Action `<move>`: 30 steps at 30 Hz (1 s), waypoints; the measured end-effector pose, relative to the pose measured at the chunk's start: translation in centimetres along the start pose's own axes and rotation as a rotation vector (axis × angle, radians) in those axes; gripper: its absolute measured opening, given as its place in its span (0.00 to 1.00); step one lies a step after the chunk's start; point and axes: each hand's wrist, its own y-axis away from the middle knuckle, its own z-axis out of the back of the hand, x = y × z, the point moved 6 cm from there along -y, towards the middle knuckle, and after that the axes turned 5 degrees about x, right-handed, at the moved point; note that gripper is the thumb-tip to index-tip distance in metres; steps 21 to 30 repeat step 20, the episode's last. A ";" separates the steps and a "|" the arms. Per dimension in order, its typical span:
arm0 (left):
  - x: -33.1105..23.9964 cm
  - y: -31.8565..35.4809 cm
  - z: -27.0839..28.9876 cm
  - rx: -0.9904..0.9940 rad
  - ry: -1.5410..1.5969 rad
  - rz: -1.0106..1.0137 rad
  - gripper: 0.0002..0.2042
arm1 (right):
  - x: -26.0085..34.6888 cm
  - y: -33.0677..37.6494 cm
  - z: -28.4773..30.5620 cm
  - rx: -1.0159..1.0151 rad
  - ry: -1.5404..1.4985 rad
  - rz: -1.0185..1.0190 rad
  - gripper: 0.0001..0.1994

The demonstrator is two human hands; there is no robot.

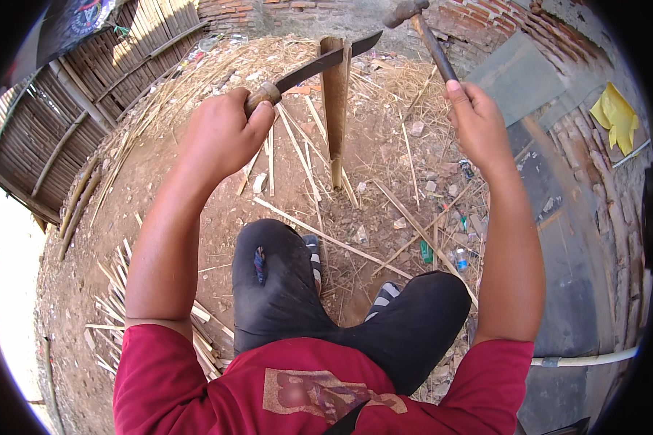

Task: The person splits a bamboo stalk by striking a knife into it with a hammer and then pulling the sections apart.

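My left hand (228,130) is closed round the wooden handle of a machete (297,75). Its dark blade slants up to the right and crosses the upper part of an upright piece of split bamboo (334,109). The blade appears to sit in the bamboo near its top, with the tip sticking out on the far side. My right hand (477,119) grips a hammer (434,47) by its dark handle. The hammer's head is raised at the top, right of the machete's tip and apart from it. The bamboo's lower end stands on the dirt in front of my knees.
Thin bamboo strips (290,152) lie scattered on the dirt, with a pile of cut strips (116,304) at my left. A green bottle (426,251) lies near my right knee. A woven bamboo fence (58,138) stands left; grey sheets (519,80) and a yellow cloth-like piece (615,117) are right.
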 end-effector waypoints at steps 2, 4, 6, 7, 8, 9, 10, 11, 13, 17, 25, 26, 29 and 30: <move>-0.6 -0.3 0.3 -0.058 -0.048 -0.029 0.23 | 1.3 -0.3 1.4 -0.065 -0.064 0.051 0.26; -1.0 -0.7 0.5 -0.065 -0.105 -0.041 0.25 | 2.3 -0.4 2.4 -0.119 -0.075 0.133 0.26; -1.3 -1.1 0.5 -0.025 -0.168 -0.039 0.27 | 3.1 0.1 1.8 -0.148 0.028 0.172 0.26; -1.4 -1.1 0.5 -0.012 -0.179 -0.040 0.29 | 3.2 0.3 1.6 -0.161 0.079 0.192 0.26; -1.7 -1.2 0.6 -0.004 -0.186 -0.049 0.29 | 2.4 0.0 0.8 -0.070 0.173 0.140 0.26; -1.9 -1.2 0.8 0.004 -0.193 -0.058 0.29 | 1.3 -0.4 -0.1 0.021 0.266 0.086 0.26; -2.2 -1.3 1.0 0.012 -0.200 -0.066 0.29 | 0.4 -0.5 -0.7 0.113 0.359 0.032 0.26; -2.2 -1.3 1.2 0.027 -0.197 -0.055 0.29 | 0.5 -0.6 -0.3 0.088 0.332 0.024 0.26; -2.3 -1.4 1.4 0.059 -0.190 -0.033 0.29 | 1.3 -0.5 1.0 0.041 0.278 0.007 0.26; -2.1 -1.2 1.1 0.063 -0.189 0.000 0.29 | 2.6 -0.7 2.3 -0.105 0.043 0.101 0.25; -2.6 -1.0 0.9 0.060 -0.183 0.007 0.29 | 0.9 -0.9 0.1 -0.018 0.171 0.088 0.25; -2.6 -1.0 0.9 0.060 -0.183 0.007 0.29 | 0.9 -0.9 0.1 -0.018 0.171 0.088 0.25; -2.6 -1.0 0.9 0.060 -0.183 0.007 0.29 | 0.9 -0.9 0.1 -0.018 0.171 0.088 0.25; -2.6 -1.0 0.9 0.060 -0.183 0.007 0.29 | 0.9 -0.9 0.1 -0.018 0.171 0.088 0.25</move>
